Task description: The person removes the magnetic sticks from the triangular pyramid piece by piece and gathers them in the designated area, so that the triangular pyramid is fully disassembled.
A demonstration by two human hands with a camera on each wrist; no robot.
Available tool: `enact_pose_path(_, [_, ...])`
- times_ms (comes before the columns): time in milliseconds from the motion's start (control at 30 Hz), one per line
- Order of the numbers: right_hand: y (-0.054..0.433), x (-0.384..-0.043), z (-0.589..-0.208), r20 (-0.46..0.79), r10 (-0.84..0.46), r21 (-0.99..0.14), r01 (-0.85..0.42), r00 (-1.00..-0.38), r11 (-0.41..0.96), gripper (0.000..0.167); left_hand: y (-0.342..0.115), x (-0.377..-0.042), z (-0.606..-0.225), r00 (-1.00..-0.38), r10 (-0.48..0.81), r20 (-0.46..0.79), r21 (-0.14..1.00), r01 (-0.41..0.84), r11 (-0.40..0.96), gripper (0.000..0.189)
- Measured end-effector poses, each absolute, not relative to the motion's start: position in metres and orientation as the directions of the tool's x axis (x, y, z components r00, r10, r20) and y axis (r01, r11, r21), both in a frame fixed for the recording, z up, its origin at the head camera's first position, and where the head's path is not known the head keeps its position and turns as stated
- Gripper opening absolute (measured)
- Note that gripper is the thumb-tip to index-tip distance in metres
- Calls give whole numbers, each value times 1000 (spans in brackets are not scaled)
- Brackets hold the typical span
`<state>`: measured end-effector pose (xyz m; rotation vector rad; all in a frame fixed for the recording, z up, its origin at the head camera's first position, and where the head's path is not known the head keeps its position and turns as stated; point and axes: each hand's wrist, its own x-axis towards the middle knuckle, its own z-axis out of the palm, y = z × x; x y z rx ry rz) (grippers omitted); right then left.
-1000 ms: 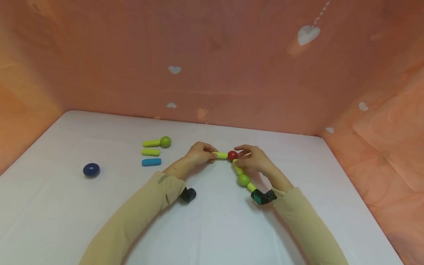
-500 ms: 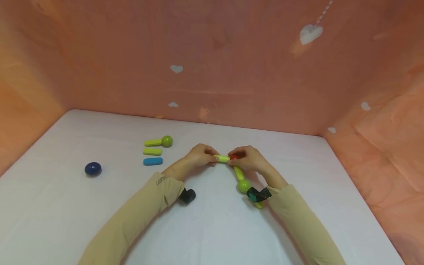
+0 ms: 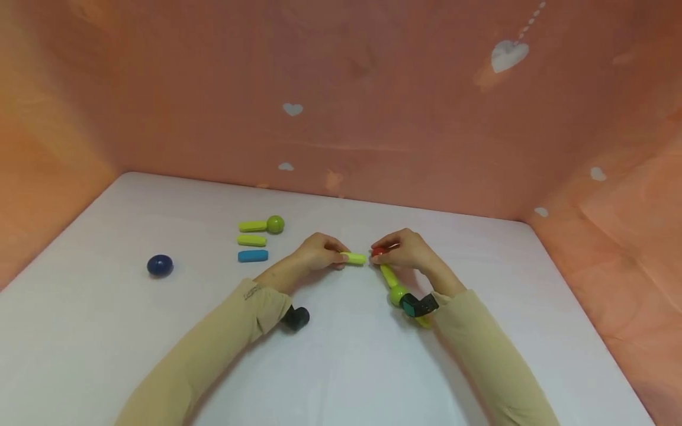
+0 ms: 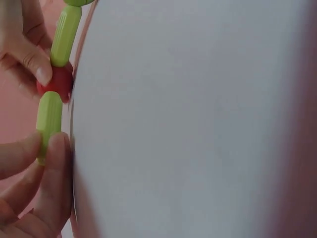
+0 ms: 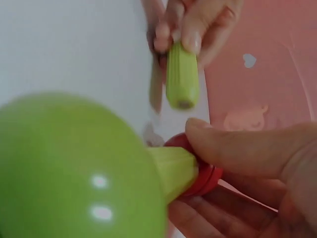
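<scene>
My left hand (image 3: 321, 251) pinches one end of a yellow-green ribbed toy rod (image 3: 356, 258) between thumb and fingers. Facing it, my right hand (image 3: 406, 248) grips a red ball (image 3: 379, 251), partly covered by the fingers. From that ball a second yellow-green rod (image 3: 389, 276) runs to a green ball (image 3: 397, 294), and a further rod (image 3: 424, 322) shows beyond it under the wrist strap. In the right wrist view a gap separates the free end of the left hand's rod (image 5: 181, 74) from the red ball (image 5: 208, 181); the green ball (image 5: 74, 168) looms large.
On the left of the white table (image 3: 341, 367) lie a blue rod (image 3: 253, 255), a loose yellow-green rod (image 3: 251, 240) and another rod (image 3: 253, 226) joined to a green ball (image 3: 275, 224). A dark blue ball (image 3: 160, 265) rests farther left. Pinkish-orange cloth (image 3: 373, 118) rises behind.
The left hand's rod, earlier up against the red ball, now stands apart from it. My right fingers have closed in over the red ball, and the green ball chain has swung slightly.
</scene>
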<state>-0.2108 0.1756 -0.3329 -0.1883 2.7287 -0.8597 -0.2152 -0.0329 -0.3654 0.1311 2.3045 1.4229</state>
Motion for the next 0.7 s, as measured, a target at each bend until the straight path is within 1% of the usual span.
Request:
enact_pose_path(100, [180,-210,-333,-249,-192,-576,-15,-949,818,35,-40,-210,-368,-903,304,-304,878,-142,456,23])
enact_pose_path(200, [186,-208,-334,-275,-170,-566,17,-946,824,35,-47,-205,-369,-884,361,-297,895,-126,427,23])
enact_pose_path(300, [189,-208,-335,-283,-161,-558,26,-946,829,35,-58,-202,-367,-870,415,-268,907,-82,414,24])
enact_pose_path(367, [191,-208,-335,-276,-160,-559,23,-948,829,34,-67,-201,-364,-868,439,-230,910,-31,414,25])
enact_pose_path(433, [191,-208,-334,-271,-182,-565,3,-945,825,35,-77,-200,-360,-871,445,-209,913,-12,407,25])
enact_pose_path(567, [193,-208,-331,-268,-202,-560,-18,-942,828,35,-99,-195,-354,-880,425,-210,916,-25,400,29])
enact_pose_path(700, [197,-204,-328,-256,-192,-551,-20,-947,834,35,-119,-192,-349,-895,390,-217,891,-19,453,33])
